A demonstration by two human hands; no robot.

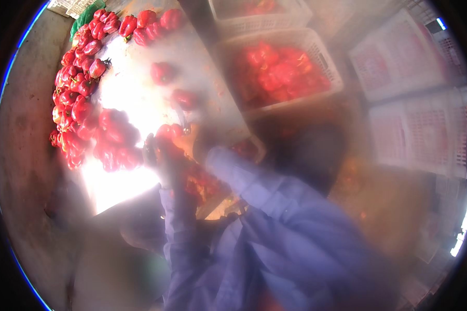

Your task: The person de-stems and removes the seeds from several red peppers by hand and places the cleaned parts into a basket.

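Haze and strong glare blur much of the view. My left hand (pixel 154 149), dark against the glare, is around a red bell pepper (pixel 169 132) over the near part of the tabletop (pixel 214 97). Close to the pepper's right is my right hand (pixel 204 144), too blurred for its fingers to show. A thin curved metal tool (pixel 185 123) stands between the hands; whether my right hand grips it is unclear. Two loose red peppers, one farther (pixel 162 73) and one nearer (pixel 184 99), lie beyond the hands. Below them, more red peppers (pixel 202 180) show between my sleeves.
Many red bell peppers (pixel 72 97) are heaped along the table's left side, near a green mesh bag (pixel 86 18). At right stands a white plastic crate (pixel 332 64) of peppers, with another crate (pixel 257 26) behind it. Stacked crates (pixel 416 132) line the far right.
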